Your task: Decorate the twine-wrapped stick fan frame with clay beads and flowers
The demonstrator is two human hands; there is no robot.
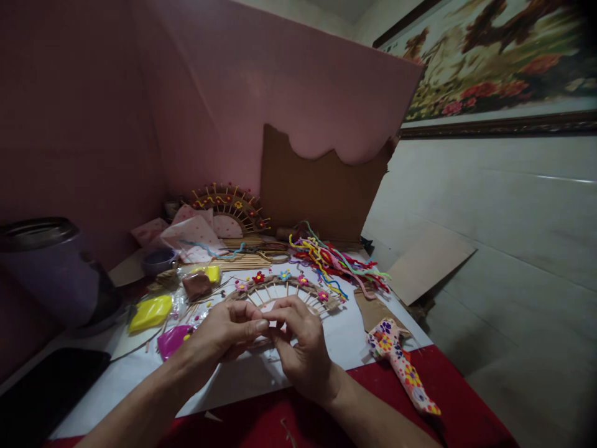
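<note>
My left hand (237, 326) and my right hand (298, 336) meet above the white paper, thumbs and forefingers pinched together. Whatever lies between the fingertips is too small or hidden to make out. Just behind them lies a fan-shaped cardboard arch (275, 285) with thin stick spokes and several colourful clay flowers along its rim. My fingers cover its lower middle part. Left of my hands are a magenta clay packet (173, 341), a yellow clay packet (150, 313) and a brown clay lump (196, 285).
A second decorated arch (228, 202) stands at the back by pink-spotted cloth. Colourful pipe cleaners (333, 264) lie in a heap at the back right. A flower-patterned glue gun (403, 364) rests on the right. A purple tumbler (58, 274) and a dark tablet (56, 389) are at left.
</note>
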